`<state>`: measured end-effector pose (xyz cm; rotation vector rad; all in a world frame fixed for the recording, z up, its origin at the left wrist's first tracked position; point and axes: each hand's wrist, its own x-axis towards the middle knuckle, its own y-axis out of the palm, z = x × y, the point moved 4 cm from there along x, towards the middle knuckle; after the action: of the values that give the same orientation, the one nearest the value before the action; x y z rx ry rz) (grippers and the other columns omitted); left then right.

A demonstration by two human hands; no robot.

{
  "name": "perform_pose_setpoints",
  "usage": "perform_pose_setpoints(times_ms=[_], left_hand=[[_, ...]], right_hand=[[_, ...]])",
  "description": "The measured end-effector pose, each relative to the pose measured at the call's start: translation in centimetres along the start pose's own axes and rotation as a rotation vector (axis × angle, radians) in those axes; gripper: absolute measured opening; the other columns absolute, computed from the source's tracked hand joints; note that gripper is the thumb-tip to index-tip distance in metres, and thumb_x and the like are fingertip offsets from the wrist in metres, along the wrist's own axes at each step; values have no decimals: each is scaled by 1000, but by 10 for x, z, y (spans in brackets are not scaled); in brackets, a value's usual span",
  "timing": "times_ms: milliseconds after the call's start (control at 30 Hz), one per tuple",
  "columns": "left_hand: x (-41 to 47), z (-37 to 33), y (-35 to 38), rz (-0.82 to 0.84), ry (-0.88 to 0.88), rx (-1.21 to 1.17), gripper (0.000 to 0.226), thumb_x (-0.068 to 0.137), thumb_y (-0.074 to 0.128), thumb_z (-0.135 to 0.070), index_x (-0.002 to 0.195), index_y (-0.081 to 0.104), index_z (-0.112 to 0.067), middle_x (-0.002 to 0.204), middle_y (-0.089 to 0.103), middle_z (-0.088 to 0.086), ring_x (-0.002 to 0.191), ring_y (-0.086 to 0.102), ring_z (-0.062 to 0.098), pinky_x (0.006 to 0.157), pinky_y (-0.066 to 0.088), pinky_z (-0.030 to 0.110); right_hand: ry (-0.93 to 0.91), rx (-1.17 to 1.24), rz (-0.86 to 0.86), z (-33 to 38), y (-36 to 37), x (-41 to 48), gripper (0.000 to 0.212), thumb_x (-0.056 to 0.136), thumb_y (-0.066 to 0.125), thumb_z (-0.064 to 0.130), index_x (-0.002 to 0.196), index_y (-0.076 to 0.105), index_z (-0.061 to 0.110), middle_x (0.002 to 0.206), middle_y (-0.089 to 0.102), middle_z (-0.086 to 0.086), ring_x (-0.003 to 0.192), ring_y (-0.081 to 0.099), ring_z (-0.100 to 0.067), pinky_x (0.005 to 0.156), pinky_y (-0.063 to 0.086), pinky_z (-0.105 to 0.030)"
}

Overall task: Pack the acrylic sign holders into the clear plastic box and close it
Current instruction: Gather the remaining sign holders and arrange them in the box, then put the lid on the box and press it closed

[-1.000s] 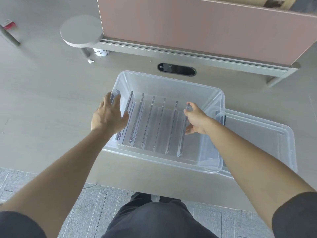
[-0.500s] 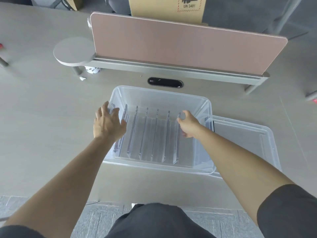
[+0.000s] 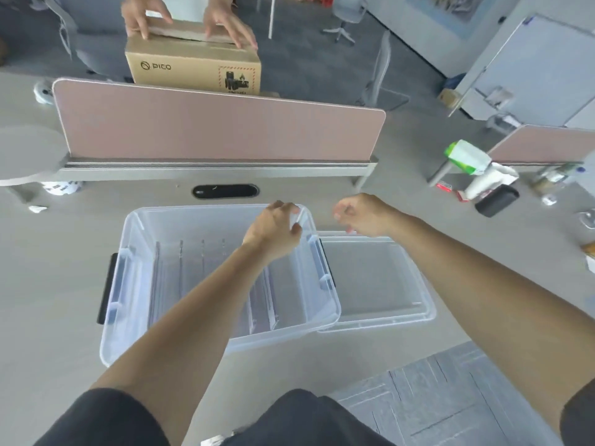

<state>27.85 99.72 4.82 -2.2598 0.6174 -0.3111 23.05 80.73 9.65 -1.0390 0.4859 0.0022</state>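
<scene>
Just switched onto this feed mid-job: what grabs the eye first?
The clear plastic box sits open at centre on the desk, with acrylic sign holders standing upright in a row inside. Its lid lies flat just to its right. The left hand is over the box's far right corner; the right hand hovers beyond the lid.

The left hand [image 3: 273,228] is reaching over the clear plastic box [image 3: 128,317] holding upright acrylic sign holders [image 3: 180,272]; the right hand [image 3: 360,215] is hovering half-curled above the lid [image 3: 380,284] lying beside it.
</scene>
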Motion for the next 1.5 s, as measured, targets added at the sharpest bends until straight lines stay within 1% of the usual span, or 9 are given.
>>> perform_pose_setpoints(times_ms=[200,333,533,700,833,1067,1267,1400,1500], left_hand=[[43,-52,62,182,89,93,40,89,50,-26,129,53,-21,122,58,1,113,56,24,93,47,35],[82,-79,105,289,79,210,48,88,56,-27,135,48,-20,130,56,3,122,52,24,99,43,33],[131,-83,154,448,-138,381,71,82,68,-42,143,37,-24,141,46,1,130,43,24,101,38,37],[153,-47,194,545,-331,522,100,68,80,-49,148,27,-21,144,38,4,135,34,28,103,39,45],[165,-20,222,599,-395,642,108,60,84,-51,146,29,-18,142,38,6,130,36,31,100,39,44],[189,3,244,571,-324,788,81,58,88,-41,123,46,-17,122,46,6,112,47,30,92,42,41],[201,11,248,672,-402,707,77,54,89,-41,115,49,-18,110,52,2,108,48,28,88,40,40],[203,6,240,744,-473,563,83,56,91,-36,123,46,-16,117,54,5,106,54,29,83,46,37],[205,-8,221,720,-423,558,74,60,88,-40,121,53,-20,118,52,4,103,53,27,78,46,35]], right_hand=[[97,9,-38,-88,-35,2,22,94,56,28,114,64,24,106,66,-2,84,72,-26,56,43,-22],[98,4,-2,-144,-52,26,34,90,66,36,123,60,26,109,63,0,73,64,-18,63,47,-24],[66,-120,79,-224,-72,97,57,80,73,47,129,55,25,124,60,-1,96,61,-22,91,51,-36],[-16,-234,241,-268,-28,158,69,81,71,52,138,49,21,137,51,-4,123,52,-26,100,46,-39],[-102,-359,273,-283,1,194,73,75,75,55,133,50,18,129,52,-5,119,51,-29,91,42,-36],[-189,-510,258,-296,29,221,69,72,78,56,120,49,17,121,49,-5,113,49,-29,88,39,-38],[-188,-540,295,-299,34,234,66,70,79,57,113,56,14,112,54,-5,110,52,-29,82,39,-37],[-156,-438,418,-299,27,233,52,73,82,48,96,53,11,90,55,-3,80,56,-26,68,43,-32],[-171,-344,450,-294,3,228,50,76,79,46,104,51,16,99,55,-1,90,57,-27,72,46,-33]])
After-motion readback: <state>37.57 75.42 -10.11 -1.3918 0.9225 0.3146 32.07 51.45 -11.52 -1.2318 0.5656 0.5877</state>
